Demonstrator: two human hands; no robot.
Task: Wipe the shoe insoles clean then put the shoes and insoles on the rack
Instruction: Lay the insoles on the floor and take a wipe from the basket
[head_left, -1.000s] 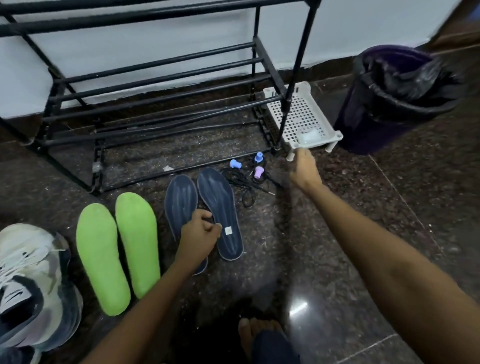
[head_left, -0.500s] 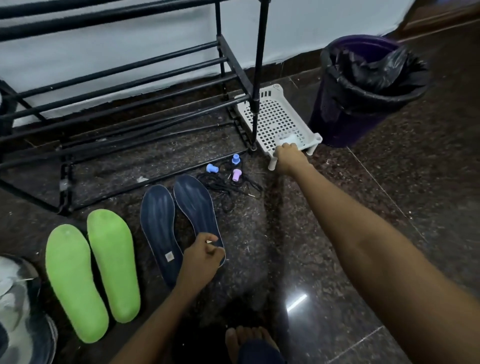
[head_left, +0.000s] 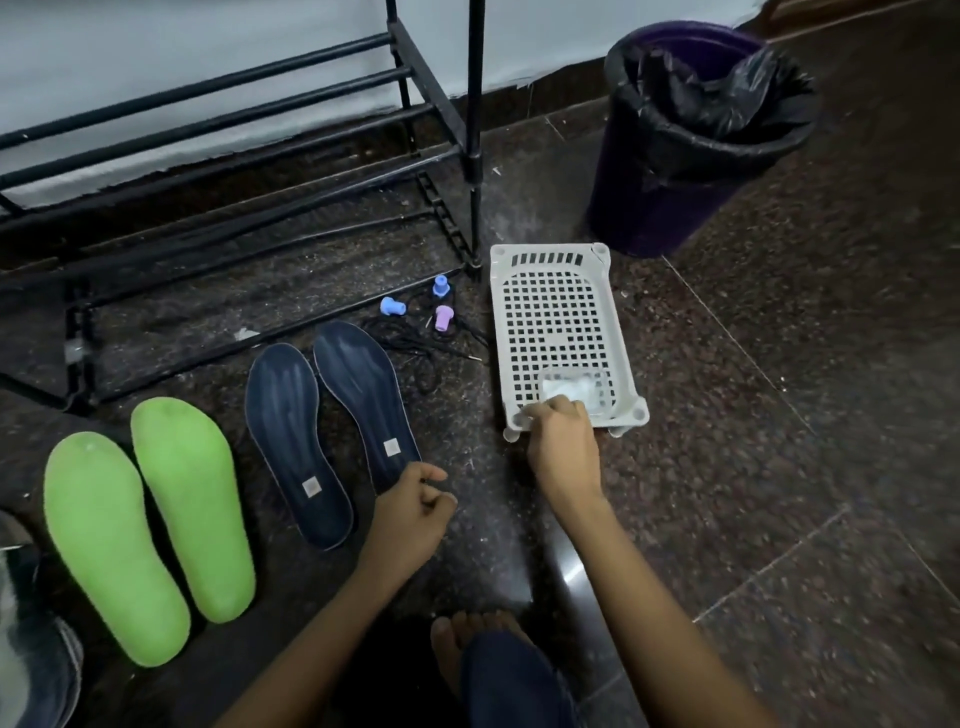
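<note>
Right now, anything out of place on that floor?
Yes: a tangle of black shoelaces and three small plastic pegs, two blue, one purple, lie loose on the dark stone floor between the black metal rack's front leg and the white perforated plastic basket. Nothing looks damaged.

The right hand (head_left: 563, 444) is hiding the near rim of the basket (head_left: 497, 332) and part of a blurred packet (head_left: 582, 391) inside. Far left of the basket, a shoe (head_left: 31, 665) is running off-frame.
</note>
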